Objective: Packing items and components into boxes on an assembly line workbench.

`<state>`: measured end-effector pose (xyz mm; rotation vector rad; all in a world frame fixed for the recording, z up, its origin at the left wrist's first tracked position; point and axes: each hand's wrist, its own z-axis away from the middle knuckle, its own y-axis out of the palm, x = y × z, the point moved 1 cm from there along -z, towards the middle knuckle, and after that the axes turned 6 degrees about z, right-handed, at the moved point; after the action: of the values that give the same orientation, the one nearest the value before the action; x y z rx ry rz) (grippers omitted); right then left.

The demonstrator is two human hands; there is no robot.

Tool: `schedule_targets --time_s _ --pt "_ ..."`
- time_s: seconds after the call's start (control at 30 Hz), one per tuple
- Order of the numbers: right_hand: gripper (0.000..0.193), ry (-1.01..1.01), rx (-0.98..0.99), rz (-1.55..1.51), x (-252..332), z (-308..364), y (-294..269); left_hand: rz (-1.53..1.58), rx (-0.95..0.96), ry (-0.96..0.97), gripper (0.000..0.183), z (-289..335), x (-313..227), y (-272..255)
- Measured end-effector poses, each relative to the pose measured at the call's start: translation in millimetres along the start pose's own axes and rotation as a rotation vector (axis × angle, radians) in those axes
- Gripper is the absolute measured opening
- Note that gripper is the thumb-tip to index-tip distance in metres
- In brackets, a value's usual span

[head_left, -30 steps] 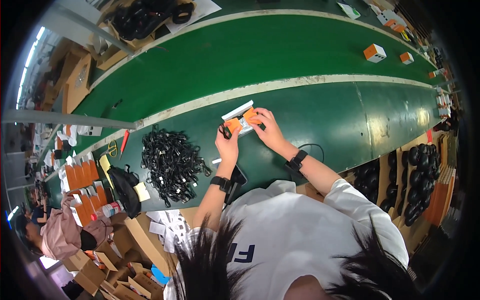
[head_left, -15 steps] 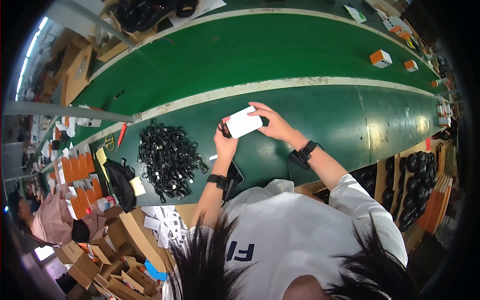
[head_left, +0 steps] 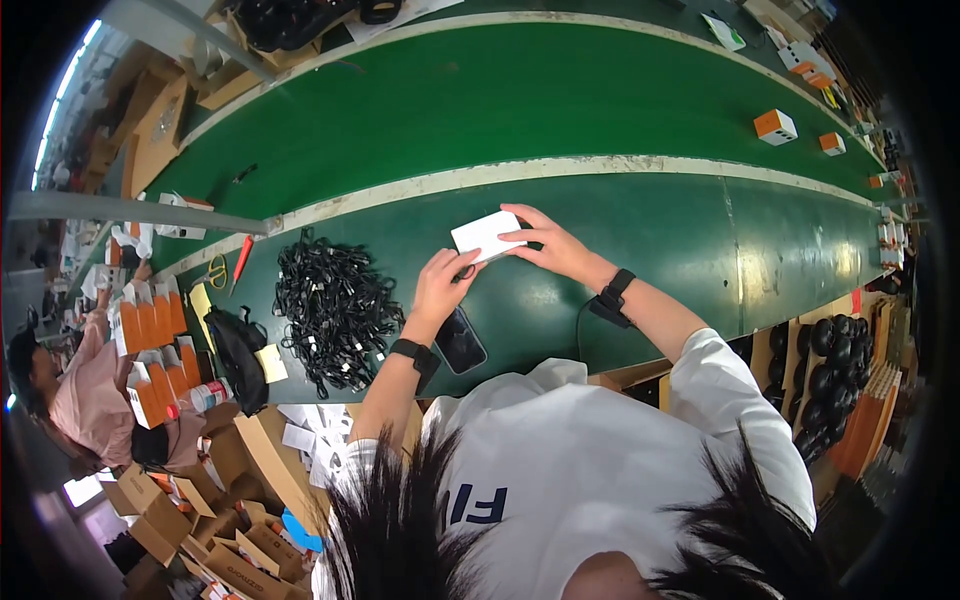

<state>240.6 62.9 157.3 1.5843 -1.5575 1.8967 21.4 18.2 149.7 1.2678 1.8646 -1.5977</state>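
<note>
Right hand (head_left: 558, 248) grips white rectangular card box (head_left: 483, 234), long axis rising rightward; left hand (head_left: 437, 287) pinches thin black cable loop (head_left: 464, 273) at its near-left edge.

White rectangular box (head_left: 476, 234): bare right hand (head_left: 548, 248) is partly covering its three o'clock side.
Thin black looped cable (head_left: 463, 273): bare left hand (head_left: 438, 287) is partly hiding it.
Shiny black heap (head_left: 290, 22): upper edge of view is cutting it at eleven o'clock.
</note>
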Motion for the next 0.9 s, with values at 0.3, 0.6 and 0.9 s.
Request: schedule_targets --time_s 0.3,0.6,0.9 --pt "0.034 -0.149 -0.003 0.199 7.9 -1.4 3.6 -0.210 0.052 0.163 0.037 9.8 2.0 -7.6" --pt "0.064 0.055 0.228 0.325 19.6 -35.5 -3.3 -0.274 0.075 0.046 0.028 14.9 -10.8 -6.2" --pt "0.068 0.235 -0.104 0.494 -82.3 -114.7 -124.2 0.327 -0.380 -0.656 0.021 68.4 -15.5 -51.7"
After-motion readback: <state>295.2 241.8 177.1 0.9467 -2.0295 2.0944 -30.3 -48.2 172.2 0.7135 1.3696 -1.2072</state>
